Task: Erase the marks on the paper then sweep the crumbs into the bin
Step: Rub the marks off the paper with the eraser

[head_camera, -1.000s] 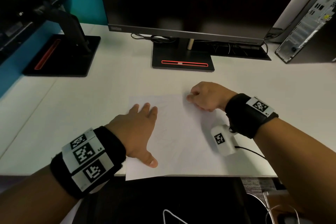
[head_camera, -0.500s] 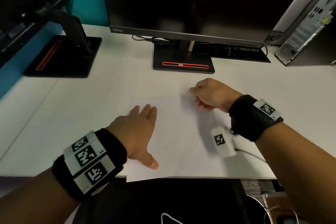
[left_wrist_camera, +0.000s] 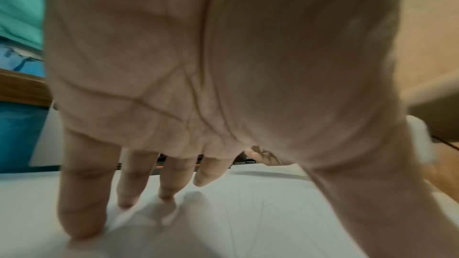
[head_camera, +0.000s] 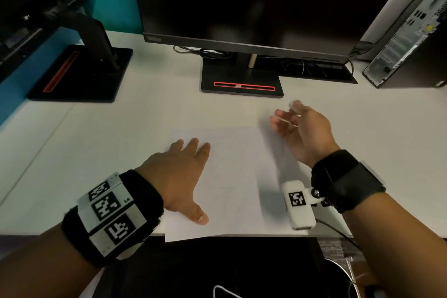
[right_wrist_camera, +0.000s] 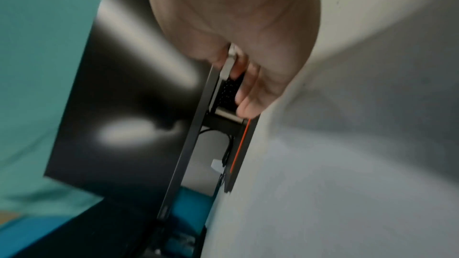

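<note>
Paper [head_camera: 232, 176] pinned flat by left hand [head_camera: 179, 176], fingers spread; right hand [head_camera: 302, 130], loosely open, should sweep lightly towards one edge.

Right hand [right_wrist_camera: 248, 32] before dark monitor [right_wrist_camera: 129, 93]

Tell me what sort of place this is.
Probably an office or computer workstation: a dark monitor on its stand, a desktop computer tower at the right, and a white desk with a sheet of paper.

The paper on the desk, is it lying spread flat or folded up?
Spread flat. The paper lies as one open sheet on the desk, its near edge overhanging, with the left hand resting on it, fingers straight.
</note>
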`<state>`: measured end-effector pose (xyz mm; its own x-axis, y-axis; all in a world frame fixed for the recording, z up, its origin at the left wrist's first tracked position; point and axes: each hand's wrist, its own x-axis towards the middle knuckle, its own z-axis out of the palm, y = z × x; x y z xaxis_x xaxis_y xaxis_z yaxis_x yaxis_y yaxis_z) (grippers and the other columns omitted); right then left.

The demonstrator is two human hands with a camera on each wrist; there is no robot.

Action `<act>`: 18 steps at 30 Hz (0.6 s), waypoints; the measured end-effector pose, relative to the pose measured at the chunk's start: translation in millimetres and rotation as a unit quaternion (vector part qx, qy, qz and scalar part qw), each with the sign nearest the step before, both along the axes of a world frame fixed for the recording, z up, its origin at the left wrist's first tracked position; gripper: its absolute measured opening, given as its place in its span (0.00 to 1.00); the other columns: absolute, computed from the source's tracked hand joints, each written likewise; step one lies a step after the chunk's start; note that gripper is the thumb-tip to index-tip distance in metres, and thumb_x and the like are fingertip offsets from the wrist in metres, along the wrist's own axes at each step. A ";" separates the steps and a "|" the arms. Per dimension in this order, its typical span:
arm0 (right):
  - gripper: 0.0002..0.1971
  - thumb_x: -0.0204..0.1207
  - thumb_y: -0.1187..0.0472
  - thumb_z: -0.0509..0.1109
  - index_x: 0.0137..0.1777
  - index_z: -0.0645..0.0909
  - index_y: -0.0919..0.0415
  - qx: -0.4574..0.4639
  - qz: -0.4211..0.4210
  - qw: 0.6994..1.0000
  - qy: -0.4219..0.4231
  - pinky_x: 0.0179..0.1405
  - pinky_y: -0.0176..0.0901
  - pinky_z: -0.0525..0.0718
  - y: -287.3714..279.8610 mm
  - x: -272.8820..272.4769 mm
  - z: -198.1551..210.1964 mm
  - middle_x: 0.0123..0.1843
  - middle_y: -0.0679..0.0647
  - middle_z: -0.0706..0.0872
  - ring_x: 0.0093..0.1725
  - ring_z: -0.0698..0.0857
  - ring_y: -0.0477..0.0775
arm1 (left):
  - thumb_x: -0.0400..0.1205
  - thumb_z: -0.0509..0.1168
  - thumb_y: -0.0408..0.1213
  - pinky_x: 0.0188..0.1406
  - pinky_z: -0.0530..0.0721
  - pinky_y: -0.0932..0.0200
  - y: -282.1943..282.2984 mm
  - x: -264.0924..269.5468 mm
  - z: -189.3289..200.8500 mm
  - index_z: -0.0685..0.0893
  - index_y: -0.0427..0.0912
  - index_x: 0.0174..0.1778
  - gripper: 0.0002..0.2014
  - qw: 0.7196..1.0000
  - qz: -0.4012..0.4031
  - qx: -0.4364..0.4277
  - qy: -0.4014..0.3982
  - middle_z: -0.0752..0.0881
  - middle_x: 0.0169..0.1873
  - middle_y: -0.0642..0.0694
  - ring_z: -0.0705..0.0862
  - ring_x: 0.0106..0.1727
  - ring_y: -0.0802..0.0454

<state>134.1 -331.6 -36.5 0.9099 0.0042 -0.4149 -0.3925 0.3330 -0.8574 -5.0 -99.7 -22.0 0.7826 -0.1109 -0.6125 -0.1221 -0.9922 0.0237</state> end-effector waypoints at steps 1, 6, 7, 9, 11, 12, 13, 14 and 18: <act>0.05 0.87 0.60 0.64 0.52 0.80 0.59 -0.036 0.084 0.996 0.002 0.35 0.46 0.87 4.1 -8.3 2.3 0.43 0.60 0.86 0.34 0.85 0.57 | 0.65 0.76 0.71 0.82 0.65 0.38 -0.3 1.0 0.8 0.30 0.49 0.87 0.71 1.000 -0.004 0.000 0.002 0.33 0.87 0.46 0.39 0.88 0.41; 0.13 0.84 0.56 0.70 0.38 0.81 0.60 -0.390 0.447 0.800 -0.085 0.25 0.40 0.79 25.7 -29.0 4.6 0.34 0.55 0.88 0.26 0.80 0.50 | 0.65 0.75 0.72 0.79 0.70 0.39 -1.6 10.4 8.7 0.51 0.51 0.88 0.61 1.000 0.012 -0.019 -0.003 0.50 0.87 0.43 0.55 0.85 0.40; 0.15 0.84 0.55 0.69 0.36 0.81 0.60 -0.446 0.461 0.759 -0.108 0.25 0.40 0.80 28.9 -26.2 4.8 0.34 0.54 0.89 0.25 0.80 0.50 | 0.66 0.75 0.71 0.77 0.72 0.39 -2.9 12.6 8.6 0.57 0.50 0.86 0.58 1.000 0.015 -0.022 -0.012 0.56 0.85 0.42 0.58 0.84 0.40; 0.16 0.83 0.55 0.68 0.34 0.81 0.60 -0.509 0.456 0.718 -0.129 0.24 0.39 0.81 34.4 -18.2 6.8 0.33 0.54 0.89 0.24 0.81 0.51 | 0.66 0.77 0.69 0.73 0.76 0.40 -5.6 15.5 6.1 0.61 0.49 0.83 0.54 0.999 0.018 -0.023 -0.028 0.60 0.82 0.42 0.60 0.82 0.40; 0.16 0.83 0.56 0.67 0.34 0.81 0.61 -0.530 0.427 0.720 -0.136 0.24 0.39 0.81 37.6 -11.4 8.1 0.34 0.58 0.90 0.24 0.80 0.52 | 0.66 0.78 0.67 0.72 0.78 0.39 -7.7 17.4 2.7 0.61 0.49 0.81 0.54 0.999 0.022 -0.029 -0.031 0.58 0.82 0.42 0.59 0.82 0.40; 0.17 0.83 0.55 0.66 0.34 0.81 0.62 -0.542 0.419 0.713 -0.149 0.26 0.40 0.81 39.4 -10.2 8.0 0.36 0.61 0.91 0.25 0.80 0.53 | 0.66 0.79 0.66 0.72 0.78 0.39 -8.2 18.2 1.7 0.59 0.49 0.81 0.54 0.999 0.024 -0.031 -0.030 0.56 0.83 0.42 0.58 0.82 0.39; 0.18 0.83 0.55 0.66 0.34 0.82 0.64 -0.552 0.425 0.699 -0.162 0.28 0.41 0.81 41.9 -11.0 7.8 0.37 0.63 0.92 0.26 0.80 0.54 | 0.66 0.79 0.66 0.72 0.77 0.38 -8.2 18.4 0.9 0.58 0.49 0.82 0.54 0.999 0.027 -0.031 -0.027 0.54 0.84 0.42 0.57 0.83 0.39; 0.19 0.83 0.54 0.65 0.34 0.83 0.66 -0.557 0.444 0.681 -0.171 0.30 0.42 0.80 44.5 -13.3 6.7 0.36 0.63 0.91 0.26 0.80 0.54 | 0.66 0.79 0.66 0.73 0.77 0.37 -8.2 18.5 0.4 0.57 0.49 0.82 0.55 0.999 0.028 -0.029 -0.025 0.53 0.84 0.41 0.56 0.83 0.38; 0.19 0.83 0.53 0.66 0.31 0.81 0.60 -0.530 0.508 0.663 -0.146 0.23 0.37 0.77 51.2 -15.2 6.1 0.29 0.54 0.86 0.22 0.76 0.52 | 0.66 0.78 0.67 0.74 0.75 0.38 -6.8 18.8 -0.2 0.57 0.45 0.82 0.57 0.999 0.022 -0.017 -0.031 0.56 0.84 0.41 0.58 0.83 0.38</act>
<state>118.8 -280.4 -30.4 0.7029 0.5239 -0.4812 0.2823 -0.8264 -0.4873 13.8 -106.5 -22.2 0.8234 -0.0955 -0.5593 -0.0806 -0.9954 0.0512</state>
